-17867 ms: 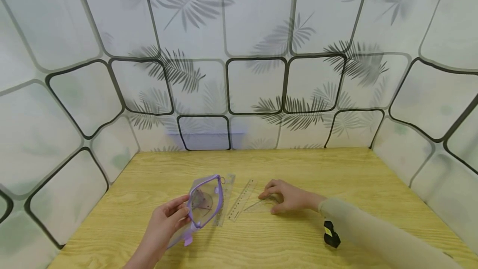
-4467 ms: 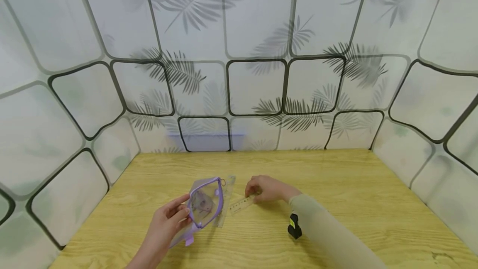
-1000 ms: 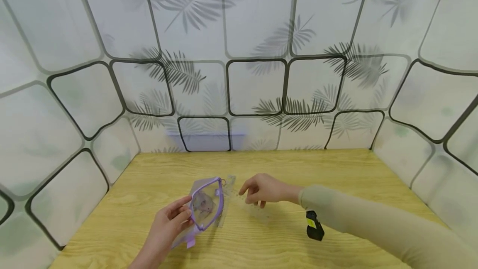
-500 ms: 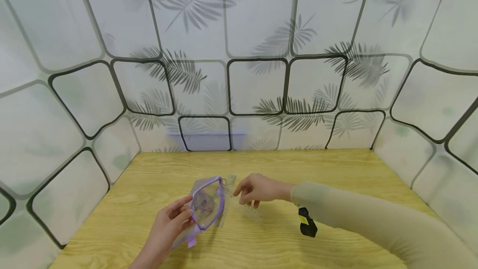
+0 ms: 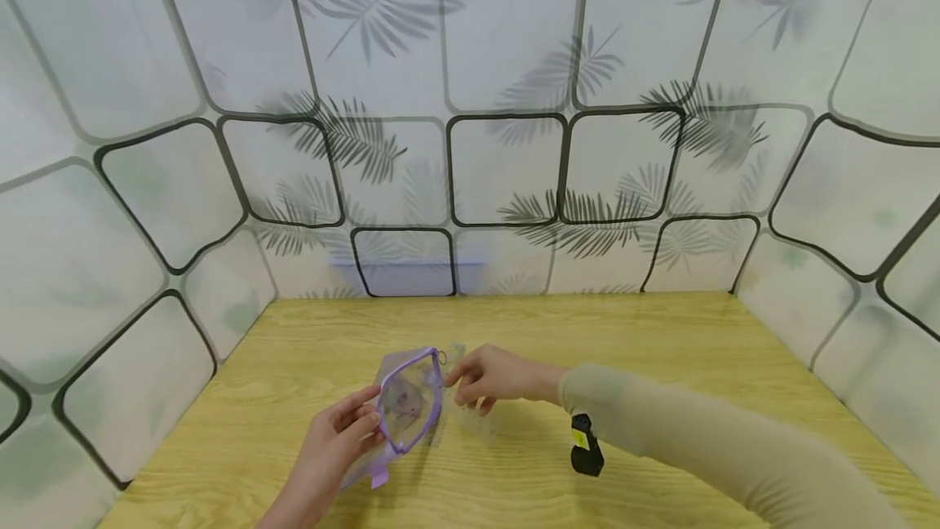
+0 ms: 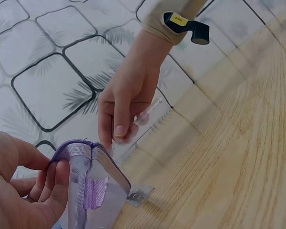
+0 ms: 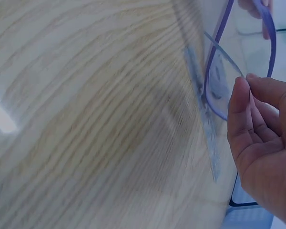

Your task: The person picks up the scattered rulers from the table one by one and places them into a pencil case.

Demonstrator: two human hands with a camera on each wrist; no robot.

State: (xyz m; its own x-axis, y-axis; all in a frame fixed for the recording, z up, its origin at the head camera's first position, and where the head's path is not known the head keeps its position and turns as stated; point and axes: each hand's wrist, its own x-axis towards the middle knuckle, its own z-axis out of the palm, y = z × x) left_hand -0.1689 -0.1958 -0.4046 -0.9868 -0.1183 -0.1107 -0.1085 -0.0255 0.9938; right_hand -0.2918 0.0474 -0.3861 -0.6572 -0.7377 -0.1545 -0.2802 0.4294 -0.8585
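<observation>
My left hand (image 5: 330, 435) holds a clear zip pouch with purple edging (image 5: 438, 406) by its near side, its mouth spread towards the right. Through it show clear flat drawing tools (image 5: 404, 402), one with a rounded outline. Between thumb and fingertips, my right hand (image 5: 499, 374) pinches a short clear ruler (image 7: 229, 55); in the left wrist view the ruler (image 6: 150, 114) slants out past the fingers. In the right wrist view its far end overlaps the pouch mouth. A second clear ruler (image 7: 205, 119) lies on the table beside the pouch, partly hidden by it in the head view.
The wood-grain table (image 5: 624, 333) runs back to a patterned cloth (image 5: 507, 170) that also hangs at both sides. A black wrist camera (image 5: 586, 447) sits under the right sleeve. A purple tab (image 6: 96, 193) sticks out from the pouch's end.
Over the last second my right hand has carried the short ruler left, up to the pouch mouth. It picked that ruler up off the table earlier. The set square beside it is gone from the table.
</observation>
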